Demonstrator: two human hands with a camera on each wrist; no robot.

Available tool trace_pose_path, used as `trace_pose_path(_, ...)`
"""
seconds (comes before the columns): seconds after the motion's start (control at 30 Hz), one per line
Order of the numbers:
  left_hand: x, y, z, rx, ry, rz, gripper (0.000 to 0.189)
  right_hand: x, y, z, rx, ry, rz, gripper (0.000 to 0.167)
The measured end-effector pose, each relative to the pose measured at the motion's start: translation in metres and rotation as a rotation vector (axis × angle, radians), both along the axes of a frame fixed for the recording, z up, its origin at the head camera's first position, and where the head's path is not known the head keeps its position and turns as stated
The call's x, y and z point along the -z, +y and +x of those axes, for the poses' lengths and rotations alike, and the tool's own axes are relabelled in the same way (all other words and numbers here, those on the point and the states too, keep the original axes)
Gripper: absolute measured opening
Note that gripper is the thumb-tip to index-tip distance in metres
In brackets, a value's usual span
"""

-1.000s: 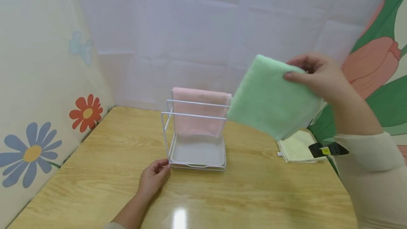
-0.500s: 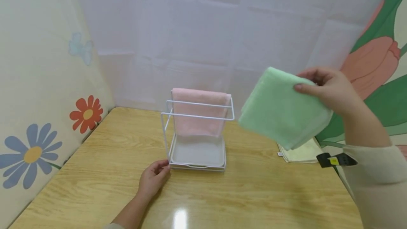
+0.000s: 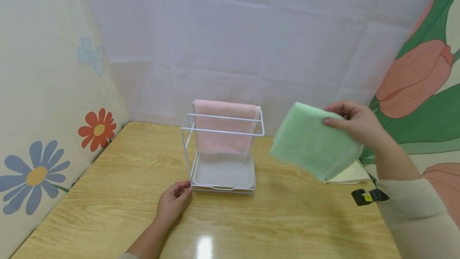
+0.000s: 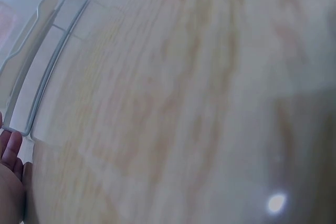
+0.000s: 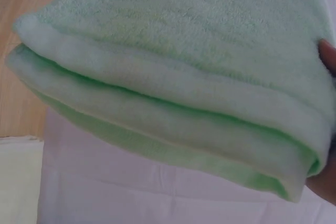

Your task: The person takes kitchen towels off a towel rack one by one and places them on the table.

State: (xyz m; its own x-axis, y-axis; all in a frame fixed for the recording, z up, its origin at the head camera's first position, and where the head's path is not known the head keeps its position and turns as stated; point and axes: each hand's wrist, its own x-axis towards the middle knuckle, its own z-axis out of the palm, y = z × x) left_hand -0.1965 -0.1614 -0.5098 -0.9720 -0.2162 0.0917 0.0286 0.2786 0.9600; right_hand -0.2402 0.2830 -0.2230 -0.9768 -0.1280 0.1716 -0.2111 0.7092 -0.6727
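Observation:
My right hand [image 3: 359, 125] pinches a folded light-green towel [image 3: 310, 143] by its upper right edge, thumb on the near face. The towel hangs tilted above the table, right of a white wire towel rack [image 3: 223, 132]. Its stacked folded layers show in the right wrist view, where the green towel [image 5: 178, 30] fills most of the picture. My left hand [image 3: 174, 202] holds the rack's front left base corner. In the left wrist view the fingers [image 4: 11, 148] lie at that corner. A pink towel [image 3: 223, 145] drapes over the rack's rear bar; the two nearer bars are bare.
A pale tray [image 3: 223, 171] sits in the rack's base. Behind the green towel, a folded pale-yellow towel [image 3: 350, 174] lies on the wooden table [image 3: 280, 219], partly hidden. A white sheet [image 3: 223, 43] hangs at the back, with flower-patterned walls on both sides.
My right hand and the green towel first moved right and down, away from the rack, then lower and slightly back left. The towel now covers more of the yellow one. The left hand stays still.

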Motion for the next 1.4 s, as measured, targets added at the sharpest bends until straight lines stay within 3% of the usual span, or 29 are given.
trace_pose_path(0.23, -0.002, 0.000, 0.001, 0.005, -0.011, 0.017, 0.028, 0.024, -0.001, 0.001, -0.036, 0.006, 0.011, 0.038)
trace_pose_path(0.47, 0.000, -0.001, -0.001, 0.004, -0.007, -0.004, 0.027, 0.048, 0.000, 0.002, -0.046, -0.068, -0.006, 0.042)
trace_pose_path(0.97, -0.001, -0.001, 0.000, 0.006, -0.010, -0.003, 0.027, 0.097, -0.008, 0.019, -0.087, -0.061, -0.008, 0.032)
trace_pose_path(1.4, -0.001, -0.001, 0.000, 0.006, -0.015, -0.022, 0.027, 0.119, -0.013, 0.032, -0.154, -0.103, -0.063, 0.026)
